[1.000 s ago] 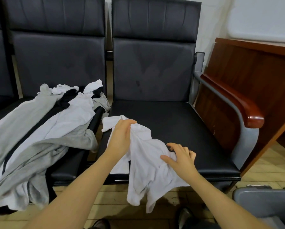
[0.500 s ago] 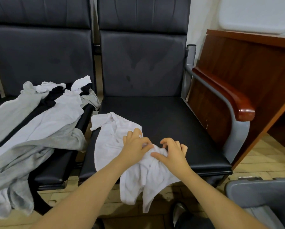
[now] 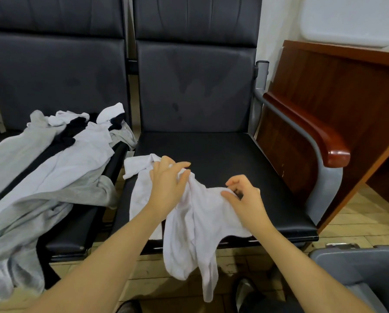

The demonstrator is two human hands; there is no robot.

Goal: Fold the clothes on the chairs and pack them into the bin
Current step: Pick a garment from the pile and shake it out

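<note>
Small white cotton garment [image 3: 195,224], crumpled, lying at front left of black leather seat of right-hand chair [image 3: 245,168]; lower part hanging off front edge toward floor, one corner spread toward gap between chairs. Left hand [image 3: 168,188] on upper edge of cloth, thumb and fingers pinching a fold. Right hand [image 3: 243,195] just beside, fingertips curled, nipping the edge nearer seat middle. Hands apart, cloth pulled between them; looks like spreading out ahead of a first fold.

Progress, judged: early. This piece not yet folded. Heap of grey, white and black clothes [image 3: 42,177] on left-hand chair [image 3: 60,71], untouched, draped over seat front. Grey plastic bin [image 3: 356,265] at lower right, only a corner in frame; inside not visible enough to tell contents. Left to do: fold this garment, pack, then work through heap.

Counts: two chairs in full view, sliver of a third at far left. One garment in hand. Heap holds several pieces, at least grey, white and black; exact number not tellable. One bin. One red-brown wooden armrest [image 3: 313,132], wooden panel [image 3: 338,86] behind it.
</note>
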